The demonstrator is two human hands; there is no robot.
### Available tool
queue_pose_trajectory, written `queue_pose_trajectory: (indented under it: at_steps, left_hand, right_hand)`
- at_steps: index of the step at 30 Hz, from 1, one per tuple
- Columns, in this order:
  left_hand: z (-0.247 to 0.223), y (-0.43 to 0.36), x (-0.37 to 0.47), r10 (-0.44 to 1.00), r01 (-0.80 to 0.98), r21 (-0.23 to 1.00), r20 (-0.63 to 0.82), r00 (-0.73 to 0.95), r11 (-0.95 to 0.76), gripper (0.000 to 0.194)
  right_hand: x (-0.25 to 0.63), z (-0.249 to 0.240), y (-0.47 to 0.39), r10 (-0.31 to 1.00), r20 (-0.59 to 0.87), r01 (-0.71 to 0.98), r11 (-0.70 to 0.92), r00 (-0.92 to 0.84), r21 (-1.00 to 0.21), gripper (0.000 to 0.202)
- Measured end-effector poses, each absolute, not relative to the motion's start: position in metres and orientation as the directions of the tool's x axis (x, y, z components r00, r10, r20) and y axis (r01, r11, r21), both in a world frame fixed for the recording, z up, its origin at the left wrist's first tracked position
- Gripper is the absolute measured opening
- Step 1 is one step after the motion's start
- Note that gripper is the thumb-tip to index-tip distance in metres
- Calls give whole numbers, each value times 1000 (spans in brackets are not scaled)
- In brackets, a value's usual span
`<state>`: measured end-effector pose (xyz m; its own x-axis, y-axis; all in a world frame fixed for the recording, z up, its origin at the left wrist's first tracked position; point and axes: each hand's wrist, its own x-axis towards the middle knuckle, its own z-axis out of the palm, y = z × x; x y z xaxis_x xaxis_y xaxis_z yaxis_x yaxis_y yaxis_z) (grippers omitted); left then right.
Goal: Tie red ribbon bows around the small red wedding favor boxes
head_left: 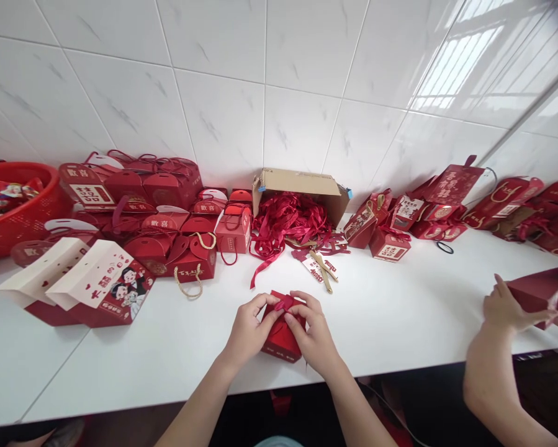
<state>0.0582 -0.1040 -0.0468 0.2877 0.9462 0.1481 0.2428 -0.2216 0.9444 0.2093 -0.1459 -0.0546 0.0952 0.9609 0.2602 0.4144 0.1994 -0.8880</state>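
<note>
A small red gift box [279,349] stands on the white table in front of me, with a red ribbon [284,303] at its top. My left hand [251,326] is closed at the left of the box, thumb and fingers pinching the ribbon. From the other side, my right hand [316,332] also pinches the ribbon, its thumb over the box lid. The fingers partly cover the ribbon, so its exact shape is hard to see. Beyond my hands lie gold-and-white tags [324,273] and a cardboard box [301,181] spilling red ribbons [292,217].
Finished-looking red gift boxes [167,186] crowd the back left, beside a red basket [50,192] of wrapped sweets. Two white-topped boxes [104,282] sit at left. More red boxes [390,245] line the wall at right, where another person's hands [504,307] hold a dark red box [537,288].
</note>
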Motion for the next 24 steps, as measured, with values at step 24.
queue_pose_trajectory:
  at_steps: [24]
  left_hand:
    - [-54,-97,52,898,295,862,329,293,-413,10]
  right_hand:
    - [221,-42,-149,982,184,383,183,-34,-905,20]
